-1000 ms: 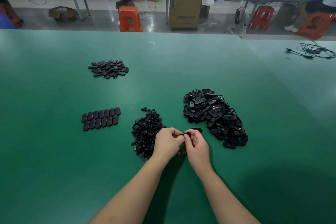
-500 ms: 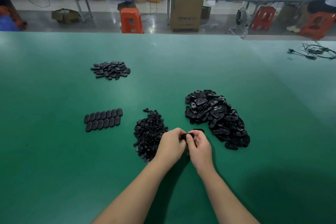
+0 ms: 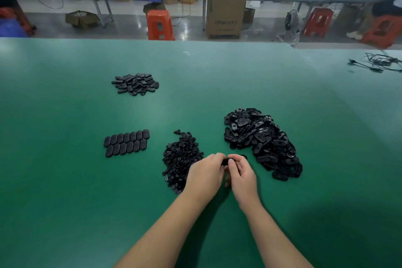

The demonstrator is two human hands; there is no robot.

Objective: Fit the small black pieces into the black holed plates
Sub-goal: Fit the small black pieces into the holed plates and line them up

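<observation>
Hands: left hand (image 3: 206,172) and right hand (image 3: 241,173) are pressed together fingertip to fingertip, both clamped on one black plate (image 3: 227,161) held between them just above the green table (image 3: 65,202)
Change: over the last second the hands have drifted a little away from the body and the thumbs have closed in over the plate; a second dark plate (image 3: 243,156) that lay clear beyond the fingertips is now mostly hidden behind the right hand's fingers
Meaning: this looks like the pressing stage, with a small piece being pushed into the plate's hole; the piece itself is too hidden by the fingers to confirm it is seated
Small pieces: the heap of small pieces (image 3: 181,159) lies touching the outer side of the left hand
Holed plates: the big pile of holed plates (image 3: 261,141) sits just beyond and outward of the right hand
Finished stock: neat rows of plates (image 3: 126,142) lie well out past the left hand, with a loose far pile (image 3: 136,84) further away on the same side; I judge these to be done ones
Progress: both supply heaps are large, so much work remains
</observation>
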